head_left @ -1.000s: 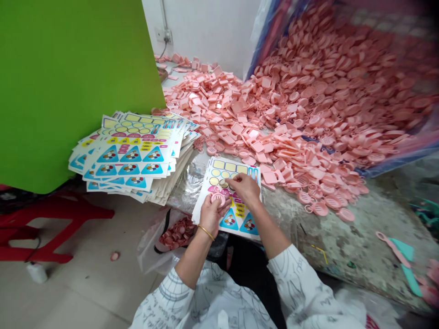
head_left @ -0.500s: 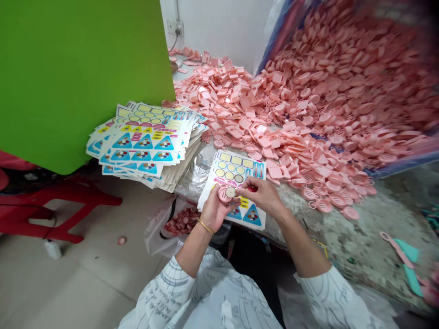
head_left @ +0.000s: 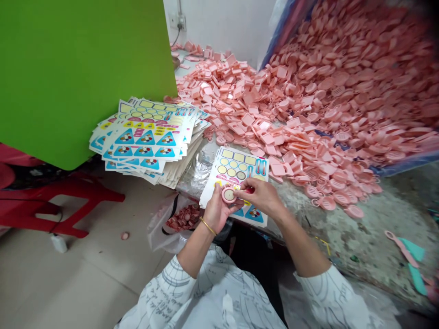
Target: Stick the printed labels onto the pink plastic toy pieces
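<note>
My left hand (head_left: pixel 215 214) clamps the pink disc (head_left: pixel 228 195); my right fingertips (head_left: pixel 243 193) touch it, their grip unclear. A sweaty slip could drop it onto the sticker sheet (head_left: pixel 236 165).

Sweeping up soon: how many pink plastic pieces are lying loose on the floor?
1: a pink round piece on the floor, left of the plastic bag. More may be hidden behind the bag.
</note>
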Tool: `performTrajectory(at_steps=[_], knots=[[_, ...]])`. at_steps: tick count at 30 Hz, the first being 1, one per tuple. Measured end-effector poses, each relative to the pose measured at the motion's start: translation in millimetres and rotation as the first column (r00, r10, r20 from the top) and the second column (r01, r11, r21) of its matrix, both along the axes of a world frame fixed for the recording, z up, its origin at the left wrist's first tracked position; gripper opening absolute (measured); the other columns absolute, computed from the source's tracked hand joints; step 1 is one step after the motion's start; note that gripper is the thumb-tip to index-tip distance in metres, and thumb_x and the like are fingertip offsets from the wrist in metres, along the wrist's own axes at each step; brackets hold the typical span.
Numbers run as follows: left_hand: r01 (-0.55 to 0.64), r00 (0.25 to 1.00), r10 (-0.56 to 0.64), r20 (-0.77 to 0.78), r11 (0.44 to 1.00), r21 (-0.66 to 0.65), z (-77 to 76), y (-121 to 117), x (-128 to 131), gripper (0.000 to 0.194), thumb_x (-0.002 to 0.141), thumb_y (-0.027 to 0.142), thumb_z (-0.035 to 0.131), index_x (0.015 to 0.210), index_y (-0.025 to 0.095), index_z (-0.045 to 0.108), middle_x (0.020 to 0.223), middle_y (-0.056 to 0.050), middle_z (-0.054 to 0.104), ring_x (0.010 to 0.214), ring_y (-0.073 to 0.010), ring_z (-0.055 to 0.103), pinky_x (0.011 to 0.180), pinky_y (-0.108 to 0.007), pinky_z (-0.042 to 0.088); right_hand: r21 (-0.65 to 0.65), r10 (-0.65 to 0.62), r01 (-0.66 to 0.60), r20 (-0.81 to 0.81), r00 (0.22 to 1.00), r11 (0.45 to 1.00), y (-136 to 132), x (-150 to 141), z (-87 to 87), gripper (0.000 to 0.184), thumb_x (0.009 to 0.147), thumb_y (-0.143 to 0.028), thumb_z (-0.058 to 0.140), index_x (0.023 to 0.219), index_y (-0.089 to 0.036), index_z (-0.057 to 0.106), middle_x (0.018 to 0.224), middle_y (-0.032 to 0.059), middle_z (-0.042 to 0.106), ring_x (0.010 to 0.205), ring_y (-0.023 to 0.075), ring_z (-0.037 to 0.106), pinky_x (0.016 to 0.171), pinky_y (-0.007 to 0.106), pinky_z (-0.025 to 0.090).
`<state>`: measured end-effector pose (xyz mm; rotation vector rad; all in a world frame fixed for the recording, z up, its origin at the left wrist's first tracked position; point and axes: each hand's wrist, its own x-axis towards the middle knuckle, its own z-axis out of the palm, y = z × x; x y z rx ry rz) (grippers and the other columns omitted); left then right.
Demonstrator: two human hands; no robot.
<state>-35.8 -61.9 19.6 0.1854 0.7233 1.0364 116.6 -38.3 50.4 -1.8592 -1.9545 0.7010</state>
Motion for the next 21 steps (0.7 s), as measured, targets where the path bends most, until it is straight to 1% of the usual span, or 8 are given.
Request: performTrajectory(at_steps=[7,14,21], knots=[[0.010,1.000,-0.010,-0.023,1.000,-0.005,-3.3,-3.0,0.3,0.044,0.091,0.060,0.047,0.098,0.018,0.058,0.082,-0.005,0.067,0.072,-0.0187,0.067,0.087,-0.044,0.053,-0.003,0.015,-0.015,0.002,1.000,1.000,-1.3,0.4,-1.9,0.029,0.075,-0.051,0.070,0.073,-0.023,0.064,0.070,-0.0036,0.066,0.065,0.0132,0.056,0.057,0.024,0.030],[0.007,1.000,-0.007,-0.011,1.000,-0.021,-4.6,-3.5,0.9,0.041,0.095,0.055,0.041,0.096,0.017,0.058,0.083,-0.005,0.067,0.065,-0.0164,0.065,0.088,-0.044,0.052,-0.026,-0.009,0.009,0.011,1.000,1.000,-2.9,1.4,-3.5,0.027,0.074,-0.049,0.070,0.072,-0.023,0.064,0.068,-0.0040,0.064,0.063,0.0125,0.055,0.056,0.025,0.029],[-0.007,1.000,0.008,0.012,0.999,-0.042,-5.0,-4.3,3.3,0.041,0.097,0.052,0.039,0.097,0.016,0.059,0.085,-0.006,0.068,0.068,-0.0161,0.065,0.089,-0.044,0.051,-0.027,0.006,-0.006,0.005,1.000,1.000,-4.3,4.0,-5.5,0.030,0.076,-0.052,0.069,0.074,-0.022,0.065,0.071,-0.0027,0.066,0.064,0.0129,0.055,0.055,0.024,0.028]])
